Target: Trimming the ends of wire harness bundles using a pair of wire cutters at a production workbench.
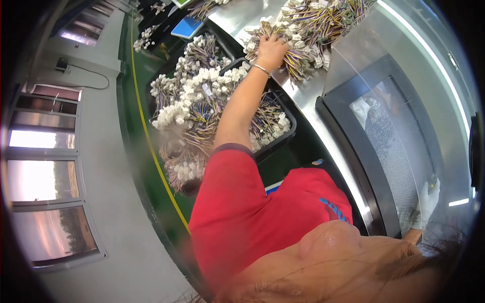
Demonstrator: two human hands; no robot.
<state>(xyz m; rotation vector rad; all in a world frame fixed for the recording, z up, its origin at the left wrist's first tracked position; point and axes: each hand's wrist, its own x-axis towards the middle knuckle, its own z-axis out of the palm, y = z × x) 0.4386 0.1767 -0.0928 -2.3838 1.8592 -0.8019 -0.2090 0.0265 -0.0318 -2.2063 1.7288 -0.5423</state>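
My left hand (272, 52), bare with a bracelet at the wrist, reaches far out to a bundle of wire harnesses (299, 64) with white connectors and multicoloured wires. Its fingers curl into the wires, which lie on a shiny metal table (242, 19). At the lower right, a white-gloved hand (429, 199), apparently my right hand, is beyond a clear panel, beside a dark-framed grey textured surface (389, 151). How its fingers are set does not show clearly.
Black crates (275, 144) heaped with wire harnesses (194, 103) stand beneath my left arm. More harnesses (328, 20) are piled on the far table. A clear cover (364, 43) rises on the right. A blue tray (187, 28) lies at the back; a green floor (146, 166) runs along the left.
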